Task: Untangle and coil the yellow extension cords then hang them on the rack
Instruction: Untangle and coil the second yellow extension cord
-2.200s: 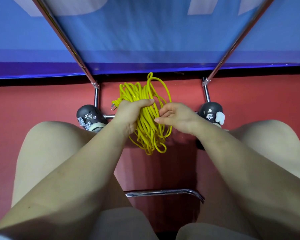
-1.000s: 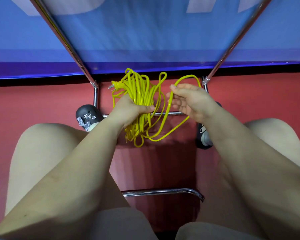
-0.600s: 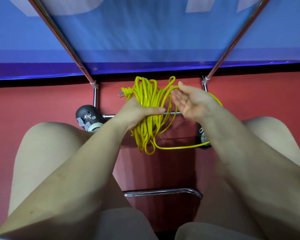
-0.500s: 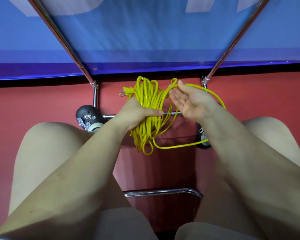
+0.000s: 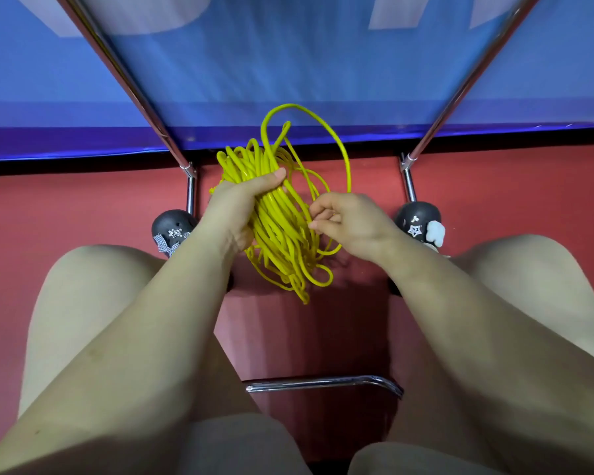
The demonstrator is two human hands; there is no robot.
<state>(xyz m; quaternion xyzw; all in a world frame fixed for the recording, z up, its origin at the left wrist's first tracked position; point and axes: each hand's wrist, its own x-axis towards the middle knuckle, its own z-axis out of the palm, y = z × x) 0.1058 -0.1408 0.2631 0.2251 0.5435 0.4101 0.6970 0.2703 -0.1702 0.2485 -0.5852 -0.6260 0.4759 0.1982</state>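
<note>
A bundle of yellow extension cord point(image 5: 282, 231) hangs in loops between my knees. My left hand point(image 5: 235, 207) is closed around the middle of the bundle, thumb across the strands. My right hand point(image 5: 347, 222) pinches one strand at the bundle's right side; from it a single large loop point(image 5: 336, 138) arcs up and over the top of the coil. The lower loops dangle above the red floor. The cord's plug is hidden.
Two chrome rack legs point(image 5: 131, 80) point(image 5: 467, 80) slant up in front of a blue panel. A chrome bar point(image 5: 323, 383) crosses low between my thighs. Black decorated shoes point(image 5: 172, 229) point(image 5: 417, 222) rest on the red floor at either side.
My right hand has swung a loose strand from low right up and over the coil, then come down against the bundle's right side. The left hand kept its grip, and the plug went out of sight.
</note>
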